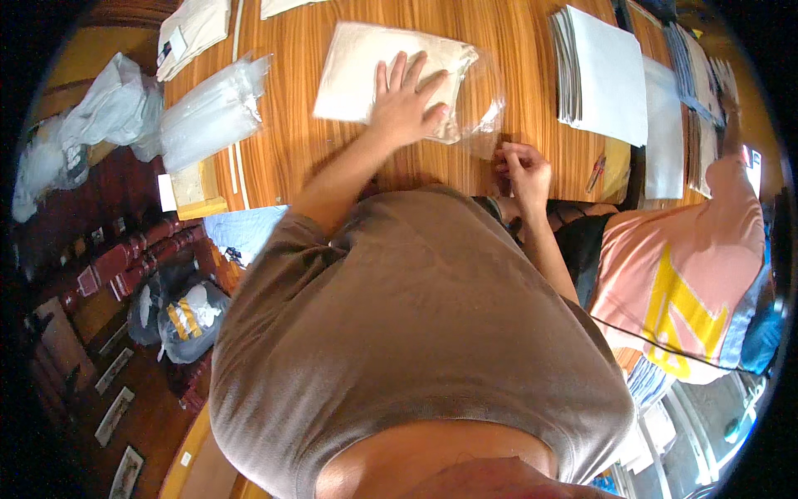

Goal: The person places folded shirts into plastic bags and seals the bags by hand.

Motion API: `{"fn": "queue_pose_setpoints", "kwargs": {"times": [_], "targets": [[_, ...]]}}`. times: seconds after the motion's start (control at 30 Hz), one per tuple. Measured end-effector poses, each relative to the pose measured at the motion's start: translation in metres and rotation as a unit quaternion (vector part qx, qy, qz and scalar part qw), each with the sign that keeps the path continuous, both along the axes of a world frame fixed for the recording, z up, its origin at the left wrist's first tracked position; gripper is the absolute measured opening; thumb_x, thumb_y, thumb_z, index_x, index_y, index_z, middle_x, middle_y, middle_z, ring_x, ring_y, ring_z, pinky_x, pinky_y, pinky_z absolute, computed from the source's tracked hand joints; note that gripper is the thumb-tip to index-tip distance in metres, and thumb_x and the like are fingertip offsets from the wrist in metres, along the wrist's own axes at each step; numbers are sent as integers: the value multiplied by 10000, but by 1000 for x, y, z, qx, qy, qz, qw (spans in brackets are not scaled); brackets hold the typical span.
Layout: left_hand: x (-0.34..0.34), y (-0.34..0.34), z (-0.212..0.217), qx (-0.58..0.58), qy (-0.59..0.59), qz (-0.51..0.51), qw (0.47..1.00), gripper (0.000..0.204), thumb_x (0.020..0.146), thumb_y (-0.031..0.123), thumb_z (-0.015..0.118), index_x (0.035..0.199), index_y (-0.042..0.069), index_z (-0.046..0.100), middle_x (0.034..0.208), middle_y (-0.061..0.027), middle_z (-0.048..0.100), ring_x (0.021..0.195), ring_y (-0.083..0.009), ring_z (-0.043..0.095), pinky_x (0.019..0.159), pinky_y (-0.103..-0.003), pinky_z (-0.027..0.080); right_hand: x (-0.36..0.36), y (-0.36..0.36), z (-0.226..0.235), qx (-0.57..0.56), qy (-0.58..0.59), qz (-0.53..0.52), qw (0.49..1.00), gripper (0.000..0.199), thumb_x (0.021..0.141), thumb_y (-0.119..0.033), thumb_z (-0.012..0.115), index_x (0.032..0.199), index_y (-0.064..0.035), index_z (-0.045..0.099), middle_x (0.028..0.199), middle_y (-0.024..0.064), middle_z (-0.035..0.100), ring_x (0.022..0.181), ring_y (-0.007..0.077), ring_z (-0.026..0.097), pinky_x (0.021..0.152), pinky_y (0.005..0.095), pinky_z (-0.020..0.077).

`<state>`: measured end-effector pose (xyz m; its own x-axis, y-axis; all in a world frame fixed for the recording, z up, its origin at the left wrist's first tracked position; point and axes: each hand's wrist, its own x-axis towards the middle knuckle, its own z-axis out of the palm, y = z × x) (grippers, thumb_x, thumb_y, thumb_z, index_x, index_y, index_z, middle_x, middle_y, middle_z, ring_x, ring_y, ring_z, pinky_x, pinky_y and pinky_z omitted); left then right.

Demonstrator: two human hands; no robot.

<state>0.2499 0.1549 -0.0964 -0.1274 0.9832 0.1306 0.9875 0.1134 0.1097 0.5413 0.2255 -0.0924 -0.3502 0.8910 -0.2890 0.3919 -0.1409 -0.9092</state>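
Note:
A folded cream cloth [353, 75] lies inside a clear plastic bag [482, 100] on the table in front of me. My left hand [406, 104] rests flat on it with the fingers spread. Past the cloth's right edge, the loose, shiny end of the bag sticks out. Beside that end's lower corner is my right hand [526, 173], its thumb and fingers pinched together. What the pinch holds, if anything, is too small to make out.
Flat clear plastic bags [212, 112] lie to the left, below folded cream cloths [195, 33]. On the right stand a stack of white-topped sheets [603, 75] and a small red-handled tool [596, 173]. A person in a pink shirt [665, 283] works close at my right.

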Motion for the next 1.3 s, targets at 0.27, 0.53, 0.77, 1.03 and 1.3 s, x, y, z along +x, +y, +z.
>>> {"fn": "queue_pose_setpoints", "kwargs": {"times": [0.27,0.53,0.77,1.03,1.3], "targets": [[-15,36,33,-40,46,-132,989,457,1014,407,552,1388,166,656,1653,-86,384,1564,-323,271,1278,-624,125,-57,53,67,453,-59,280,844,248,844,-145,819,1065,-69,735,1190,117,693,1161,339,631,990,464,527],[-23,32,22,-7,52,-198,979,490,1050,346,513,1510,179,525,1661,-39,381,1590,-248,226,1289,-582,137,-82,98,63,390,-202,539,719,274,871,-195,770,1115,-89,706,1190,118,666,1178,349,632,1043,469,505],[-6,47,21,-88,59,-307,946,558,1024,286,553,1557,156,454,1666,-33,373,1588,-206,238,1294,-525,151,-71,98,38,466,-147,518,702,178,918,-148,655,1055,-59,724,1146,116,677,1134,328,644,1027,427,512],[-18,35,19,-65,39,-378,923,579,1063,383,506,1607,213,402,1704,46,316,1602,-166,192,1315,-493,104,-41,60,42,611,-134,512,589,215,823,-147,643,990,-47,734,1148,93,683,1096,245,643,1004,370,502],[-28,31,18,-79,18,-429,900,680,1014,361,570,1638,219,340,1728,34,259,1606,-189,185,1318,-487,103,-30,-4,49,551,-195,470,662,182,818,-160,651,949,-55,722,968,77,654,981,255,640,898,372,523]]}}
